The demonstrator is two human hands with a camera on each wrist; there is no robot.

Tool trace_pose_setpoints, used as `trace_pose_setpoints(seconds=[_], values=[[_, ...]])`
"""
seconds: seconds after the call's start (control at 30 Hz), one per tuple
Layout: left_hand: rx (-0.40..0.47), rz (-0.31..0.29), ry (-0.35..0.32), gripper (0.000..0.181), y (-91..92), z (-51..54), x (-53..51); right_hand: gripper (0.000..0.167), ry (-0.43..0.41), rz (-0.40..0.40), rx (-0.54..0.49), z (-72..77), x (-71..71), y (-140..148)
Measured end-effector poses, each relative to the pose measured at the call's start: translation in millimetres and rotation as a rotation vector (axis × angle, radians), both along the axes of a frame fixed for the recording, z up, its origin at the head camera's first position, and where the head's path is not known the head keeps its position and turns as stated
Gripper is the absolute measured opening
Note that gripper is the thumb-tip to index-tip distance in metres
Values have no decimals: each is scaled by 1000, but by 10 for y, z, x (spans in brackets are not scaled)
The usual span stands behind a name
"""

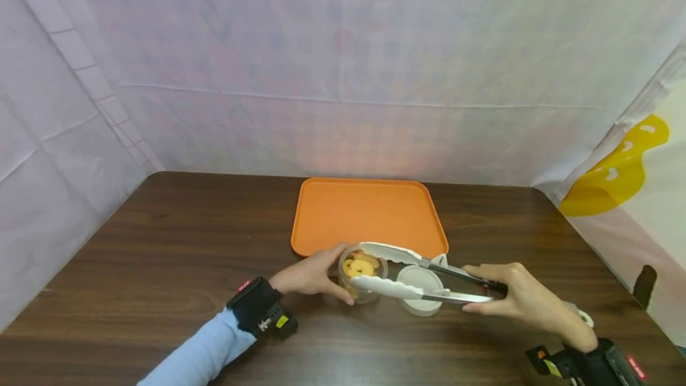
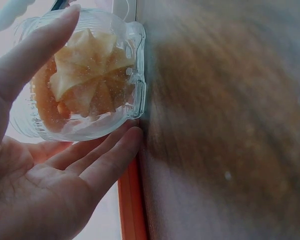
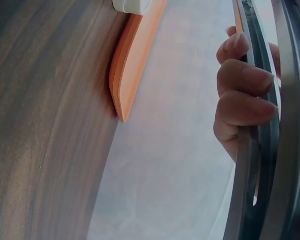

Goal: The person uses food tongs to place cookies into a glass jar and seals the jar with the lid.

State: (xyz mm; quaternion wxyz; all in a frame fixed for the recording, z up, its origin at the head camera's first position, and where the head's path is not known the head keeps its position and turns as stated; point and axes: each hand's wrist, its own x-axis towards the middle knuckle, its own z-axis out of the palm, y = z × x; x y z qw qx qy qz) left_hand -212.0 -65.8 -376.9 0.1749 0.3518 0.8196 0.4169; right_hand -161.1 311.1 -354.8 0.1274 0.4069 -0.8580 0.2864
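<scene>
A clear glass jar (image 1: 349,292) stands upright on the table, with yellow cookies (image 1: 359,267) inside. In the left wrist view, a ridged cookie (image 2: 92,70) shows through the glass. My left hand (image 1: 316,276) holds the jar from its left side, thumb on the near side and fingers on the far side. My right hand (image 1: 517,296) grips a pair of metal tongs (image 1: 455,298) with white scalloped tips. The tongs are spread, one tip over each side of the jar's mouth. Nothing is seen pinched between them.
A white round lid (image 1: 420,305) lies on the table just right of the jar, under the tongs. Behind the jar lies an orange tray (image 1: 370,213). A pale cloth (image 1: 343,64) hangs behind the brown wooden table (image 1: 187,255).
</scene>
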Motion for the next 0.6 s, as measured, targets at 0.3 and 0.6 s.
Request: trace_pose_setpoints(seconds=[0.3,0.6], values=[[7,6,-9,84,-2,-8,-3,52,18,-43,-23,8,18,-33],[6,5,10,83,-5,-9,-2,51,101,-263,-42,59,41,-31]])
